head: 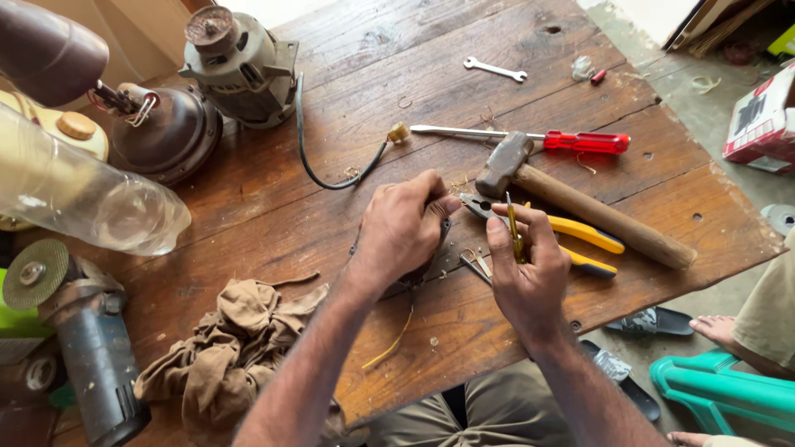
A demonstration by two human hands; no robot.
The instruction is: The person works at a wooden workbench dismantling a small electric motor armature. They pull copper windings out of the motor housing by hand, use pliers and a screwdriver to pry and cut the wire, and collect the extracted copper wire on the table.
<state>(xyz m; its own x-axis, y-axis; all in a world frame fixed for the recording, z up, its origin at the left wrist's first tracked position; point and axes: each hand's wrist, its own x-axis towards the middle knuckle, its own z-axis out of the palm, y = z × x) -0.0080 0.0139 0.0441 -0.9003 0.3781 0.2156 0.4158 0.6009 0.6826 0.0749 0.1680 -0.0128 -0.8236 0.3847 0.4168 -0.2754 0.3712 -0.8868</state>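
Left hand [400, 232] grips a dark part on the tabletop [273, 215] while right hand [526, 265] pinches a thin yellow-green wire [513, 228] beside pliers [563, 236].

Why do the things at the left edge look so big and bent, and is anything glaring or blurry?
Head view: the wide lens stretches the edges, so the clear plastic bottle and angle grinder bulge. Daylight is soft, shadows short; the bottle shows mild glare. The left hand, right hand, hammer and red-handled screwdriver stay sharp.
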